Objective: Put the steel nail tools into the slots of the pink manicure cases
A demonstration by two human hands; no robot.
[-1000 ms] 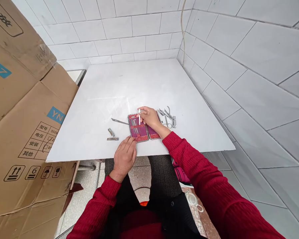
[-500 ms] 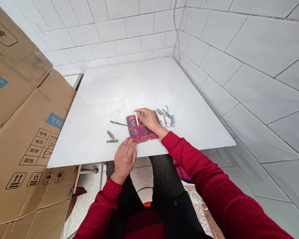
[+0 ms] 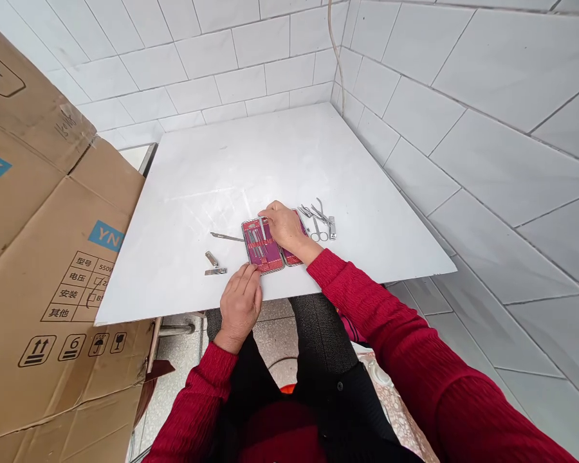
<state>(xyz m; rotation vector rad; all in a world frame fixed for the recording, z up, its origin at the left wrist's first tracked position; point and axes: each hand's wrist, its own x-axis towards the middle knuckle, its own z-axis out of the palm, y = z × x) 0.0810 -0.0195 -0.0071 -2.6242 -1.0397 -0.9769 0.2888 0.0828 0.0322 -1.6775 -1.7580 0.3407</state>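
An open manicure case point(image 3: 274, 265) with a red and purple lining lies near the table's front edge. Slim metal tools point(image 3: 256, 243) sit under the loops in its left half. Pinched in my right hand point(image 3: 285, 226) is a flat metal nail file point(image 3: 263, 227), held upright over that left half. My left hand point(image 3: 242, 299) has its fingers together on the case's lower left corner, gripping the edge. To the left lie two nail clippers point(image 3: 211, 258) point(image 3: 215, 271) and a thin metal tool point(image 3: 226, 236). Small scissors point(image 3: 320, 231), nippers point(image 3: 318, 207) and a larger nail clipper point(image 3: 332, 227) lie to the right.
The white tabletop point(image 3: 251, 154) reaches back to a tiled wall point(image 3: 241, 83), with another tiled wall point(image 3: 502, 161) along the right. Large cardboard boxes point(image 3: 53, 212) stand against the left side. A pale cable point(image 3: 335, 51) hangs in the corner.
My right hand has brought the nail file down slightly, and the file now looks tilted and greyer. My left hand stays at the case's corner. The whole view has shifted a little.
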